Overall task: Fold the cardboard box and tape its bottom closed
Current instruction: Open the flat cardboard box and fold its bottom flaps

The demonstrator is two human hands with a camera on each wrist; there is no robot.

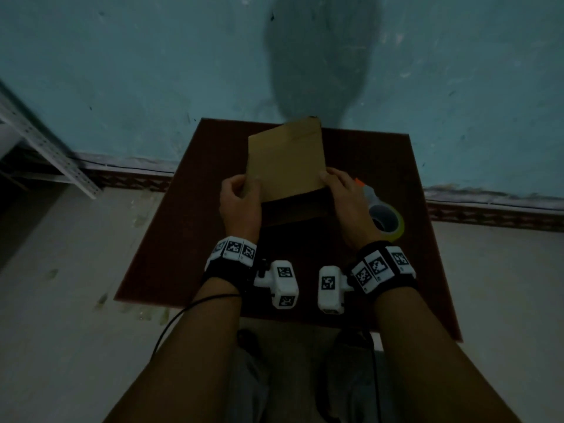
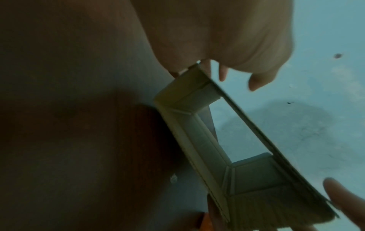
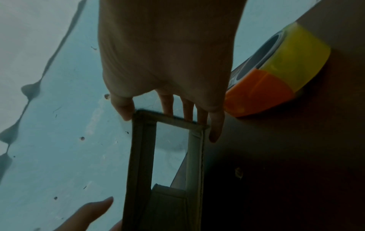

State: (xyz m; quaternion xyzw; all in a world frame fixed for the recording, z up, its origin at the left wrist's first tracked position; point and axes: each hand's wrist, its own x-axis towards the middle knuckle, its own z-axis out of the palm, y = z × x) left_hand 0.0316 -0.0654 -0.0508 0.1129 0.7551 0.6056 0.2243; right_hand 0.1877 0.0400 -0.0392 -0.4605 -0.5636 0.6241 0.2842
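Note:
A brown cardboard box [image 1: 287, 157], opened into a hollow tube, is held tilted above the dark red table [image 1: 183, 239]. My left hand [image 1: 242, 190] grips its near left edge, thumb on top. My right hand [image 1: 334, 184] grips its near right edge. In the left wrist view I look through the open box [image 2: 197, 140] to the wall, with my left hand [image 2: 227, 67] pinching one corner. The right wrist view shows my right hand [image 3: 168, 109] with fingers curled over a short side of the box [image 3: 142, 156]. No flaps look folded shut.
A roll of yellowish tape [image 1: 386, 221] in an orange dispenser [image 3: 260, 93] lies on the table just right of my right hand. A blue-green wall stands behind the table. A metal rack [image 1: 45, 145] stands at the far left.

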